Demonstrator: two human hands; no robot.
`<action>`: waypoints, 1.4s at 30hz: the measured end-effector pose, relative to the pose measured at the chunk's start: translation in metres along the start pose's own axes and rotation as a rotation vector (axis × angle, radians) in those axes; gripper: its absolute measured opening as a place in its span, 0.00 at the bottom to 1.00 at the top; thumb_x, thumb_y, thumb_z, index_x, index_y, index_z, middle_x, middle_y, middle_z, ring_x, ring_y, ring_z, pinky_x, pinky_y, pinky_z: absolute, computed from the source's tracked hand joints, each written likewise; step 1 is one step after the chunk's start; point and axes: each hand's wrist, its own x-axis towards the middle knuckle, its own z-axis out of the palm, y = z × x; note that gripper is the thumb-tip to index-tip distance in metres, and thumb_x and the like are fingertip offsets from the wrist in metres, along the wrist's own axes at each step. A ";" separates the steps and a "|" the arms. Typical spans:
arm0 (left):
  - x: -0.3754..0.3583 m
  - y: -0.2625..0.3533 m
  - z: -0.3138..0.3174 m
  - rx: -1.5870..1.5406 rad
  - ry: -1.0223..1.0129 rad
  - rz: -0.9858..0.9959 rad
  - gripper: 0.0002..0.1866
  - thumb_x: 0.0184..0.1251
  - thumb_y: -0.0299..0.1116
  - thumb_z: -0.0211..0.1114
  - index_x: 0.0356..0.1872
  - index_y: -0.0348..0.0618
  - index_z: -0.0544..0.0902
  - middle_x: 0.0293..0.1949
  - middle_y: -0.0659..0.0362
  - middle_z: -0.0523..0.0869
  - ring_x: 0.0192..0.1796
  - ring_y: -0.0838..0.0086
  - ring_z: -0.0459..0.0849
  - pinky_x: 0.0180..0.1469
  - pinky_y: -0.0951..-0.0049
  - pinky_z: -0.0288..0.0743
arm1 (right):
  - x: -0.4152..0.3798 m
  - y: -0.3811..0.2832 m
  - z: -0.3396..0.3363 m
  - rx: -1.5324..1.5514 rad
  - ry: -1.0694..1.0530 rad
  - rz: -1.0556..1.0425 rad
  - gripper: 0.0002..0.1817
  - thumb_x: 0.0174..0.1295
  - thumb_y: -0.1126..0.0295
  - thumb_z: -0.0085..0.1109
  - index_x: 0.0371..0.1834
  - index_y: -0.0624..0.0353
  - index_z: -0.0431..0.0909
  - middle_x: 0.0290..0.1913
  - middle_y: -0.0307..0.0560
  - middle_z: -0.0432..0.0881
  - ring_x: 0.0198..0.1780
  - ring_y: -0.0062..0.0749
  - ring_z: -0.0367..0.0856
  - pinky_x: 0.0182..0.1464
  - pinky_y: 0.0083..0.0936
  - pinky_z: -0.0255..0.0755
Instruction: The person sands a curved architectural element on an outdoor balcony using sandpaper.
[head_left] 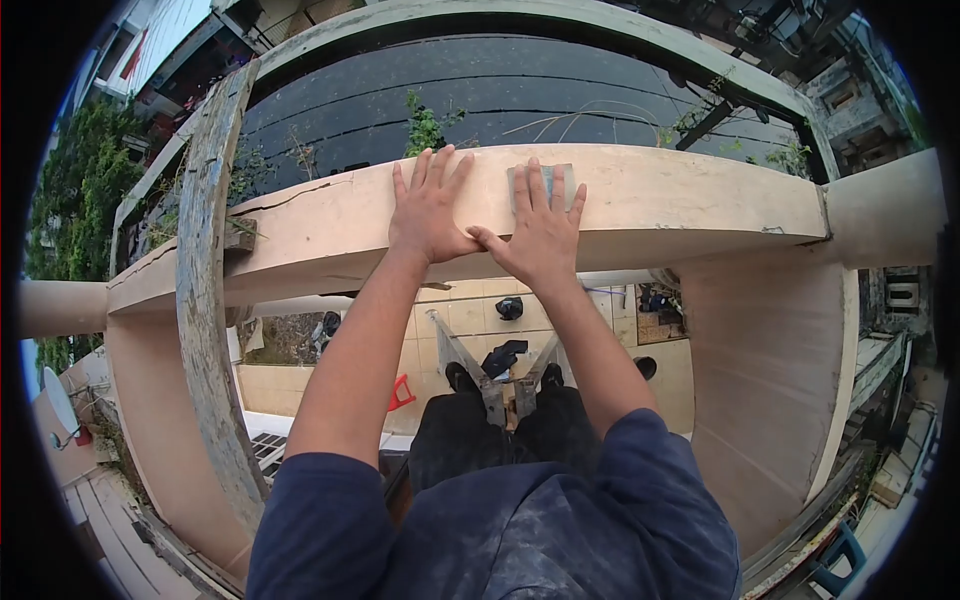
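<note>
My left hand (432, 212) lies flat on the top of a pale, peach-coloured beam (690, 195), fingers spread, nothing held. Beside it, my right hand (543, 228) is also laid out flat with its fingers stretched. Under the right fingers is a small grey square sheet (568, 180), possibly sandpaper, with a bluish patch in its middle; the fingers cover part of it. My two thumbs meet or nearly meet near the beam's front edge.
A weathered wooden plank (205, 250) leans across the beam at left, near a crack. Beyond runs a dark corrugated roof (370, 85) with weeds (425, 130). My feet stand high on a wooden ladder (455, 350). On the tiled floor (470, 300) below is a red stool (401, 393).
</note>
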 end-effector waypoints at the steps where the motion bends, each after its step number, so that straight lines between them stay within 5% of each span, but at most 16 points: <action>1: 0.001 -0.002 0.001 -0.008 0.013 0.013 0.72 0.35 0.80 0.78 0.88 0.64 0.62 0.88 0.56 0.58 0.91 0.53 0.51 0.89 0.33 0.35 | -0.007 0.005 -0.003 0.019 0.000 -0.114 0.62 0.61 0.20 0.59 0.87 0.57 0.64 0.88 0.54 0.61 0.90 0.58 0.48 0.88 0.66 0.32; 5: 0.004 0.002 -0.003 0.013 0.021 0.040 0.77 0.29 0.84 0.78 0.89 0.62 0.61 0.88 0.56 0.58 0.90 0.53 0.51 0.89 0.34 0.36 | -0.003 0.049 -0.001 -0.153 0.055 0.000 0.63 0.62 0.20 0.59 0.87 0.61 0.62 0.89 0.54 0.59 0.90 0.57 0.50 0.89 0.60 0.37; 8: 0.002 -0.001 0.004 -0.019 0.041 0.027 0.78 0.29 0.84 0.78 0.89 0.61 0.61 0.88 0.56 0.58 0.90 0.53 0.51 0.89 0.34 0.36 | -0.009 0.021 -0.006 -0.015 0.005 -0.059 0.60 0.66 0.20 0.52 0.88 0.58 0.59 0.90 0.52 0.57 0.91 0.54 0.50 0.89 0.60 0.36; 9: 0.004 -0.002 0.004 -0.042 0.078 0.040 0.78 0.30 0.85 0.78 0.89 0.60 0.61 0.88 0.56 0.58 0.90 0.53 0.51 0.89 0.34 0.36 | -0.015 0.011 -0.005 0.156 0.006 -0.246 0.60 0.68 0.20 0.50 0.88 0.60 0.59 0.90 0.57 0.56 0.90 0.55 0.50 0.89 0.60 0.38; 13: 0.008 0.000 0.000 -0.046 0.078 0.056 0.78 0.30 0.85 0.78 0.89 0.59 0.61 0.88 0.55 0.59 0.90 0.53 0.51 0.88 0.32 0.36 | 0.005 0.045 -0.026 -0.031 -0.144 -0.083 0.61 0.69 0.20 0.47 0.88 0.63 0.58 0.89 0.66 0.55 0.91 0.57 0.49 0.88 0.61 0.39; 16: 0.001 0.002 -0.005 0.017 -0.032 0.020 0.78 0.32 0.83 0.79 0.89 0.58 0.59 0.87 0.54 0.61 0.90 0.53 0.52 0.88 0.32 0.36 | 0.013 0.044 -0.019 -0.264 -0.072 0.020 0.59 0.71 0.21 0.47 0.89 0.62 0.57 0.89 0.60 0.57 0.90 0.55 0.51 0.88 0.61 0.41; 18: 0.004 -0.001 0.003 0.025 0.055 0.030 0.79 0.31 0.84 0.78 0.89 0.56 0.59 0.87 0.53 0.62 0.90 0.52 0.53 0.87 0.30 0.36 | 0.006 0.037 -0.013 -0.243 -0.090 -0.100 0.58 0.72 0.22 0.46 0.89 0.61 0.58 0.90 0.57 0.57 0.90 0.51 0.52 0.88 0.58 0.43; 20: 0.004 -0.007 0.016 0.059 0.108 0.053 0.79 0.30 0.85 0.77 0.88 0.54 0.61 0.86 0.52 0.63 0.89 0.52 0.55 0.87 0.30 0.37 | 0.007 0.051 -0.004 -0.068 -0.066 -0.348 0.58 0.72 0.22 0.45 0.89 0.61 0.57 0.90 0.59 0.56 0.91 0.50 0.51 0.89 0.53 0.44; 24: 0.005 -0.005 0.021 0.089 0.123 0.041 0.81 0.27 0.88 0.76 0.87 0.51 0.64 0.86 0.53 0.64 0.88 0.52 0.57 0.88 0.30 0.40 | 0.031 0.073 -0.003 -0.269 -0.039 -0.057 0.61 0.69 0.16 0.41 0.90 0.57 0.56 0.90 0.54 0.57 0.91 0.46 0.52 0.90 0.49 0.46; 27: 0.007 -0.006 0.017 -0.013 0.159 0.021 0.80 0.24 0.85 0.78 0.85 0.48 0.68 0.85 0.53 0.67 0.88 0.57 0.59 0.88 0.30 0.41 | 0.018 0.062 0.006 -0.219 0.097 -0.314 0.65 0.65 0.13 0.40 0.86 0.63 0.63 0.87 0.61 0.62 0.90 0.51 0.55 0.89 0.48 0.48; 30: 0.009 -0.009 0.028 -0.023 0.247 0.036 0.75 0.28 0.79 0.82 0.84 0.48 0.70 0.84 0.50 0.69 0.86 0.56 0.66 0.87 0.29 0.39 | 0.031 0.075 0.009 -0.050 0.069 -0.259 0.68 0.61 0.10 0.44 0.85 0.63 0.66 0.85 0.64 0.65 0.88 0.53 0.58 0.89 0.44 0.49; 31: 0.008 -0.007 0.026 0.015 0.256 0.020 0.75 0.29 0.78 0.83 0.84 0.47 0.69 0.84 0.50 0.69 0.85 0.56 0.67 0.88 0.38 0.47 | 0.032 0.070 0.011 -0.020 0.125 -0.183 0.69 0.59 0.09 0.45 0.83 0.64 0.69 0.84 0.65 0.68 0.87 0.54 0.61 0.88 0.43 0.53; 36: 0.018 -0.006 0.020 -0.139 0.195 -0.006 0.77 0.26 0.76 0.83 0.84 0.45 0.69 0.84 0.49 0.69 0.86 0.58 0.65 0.89 0.47 0.52 | 0.011 0.037 0.004 -0.155 0.094 -0.162 0.65 0.65 0.12 0.39 0.84 0.63 0.68 0.86 0.60 0.64 0.88 0.48 0.59 0.87 0.43 0.55; 39: 0.016 -0.008 0.015 -0.243 0.138 0.006 0.77 0.26 0.71 0.85 0.84 0.38 0.68 0.82 0.43 0.70 0.84 0.56 0.70 0.84 0.56 0.67 | 0.024 0.053 -0.004 0.180 -0.084 -0.307 0.63 0.69 0.13 0.29 0.85 0.62 0.67 0.85 0.59 0.67 0.88 0.49 0.60 0.86 0.42 0.57; 40: 0.013 -0.006 0.016 -0.246 0.168 0.000 0.77 0.26 0.71 0.85 0.84 0.38 0.68 0.82 0.43 0.70 0.84 0.56 0.70 0.84 0.56 0.67 | 0.019 0.053 -0.026 0.223 -0.246 -0.211 0.62 0.72 0.15 0.26 0.85 0.62 0.67 0.84 0.58 0.69 0.87 0.50 0.62 0.86 0.41 0.58; 42: 0.013 -0.006 0.013 -0.236 0.079 -0.011 0.74 0.33 0.70 0.85 0.85 0.38 0.65 0.86 0.44 0.64 0.87 0.54 0.62 0.87 0.56 0.59 | 0.040 0.071 -0.017 0.129 -0.204 -0.137 0.62 0.71 0.15 0.27 0.85 0.61 0.67 0.84 0.58 0.70 0.86 0.51 0.65 0.85 0.41 0.60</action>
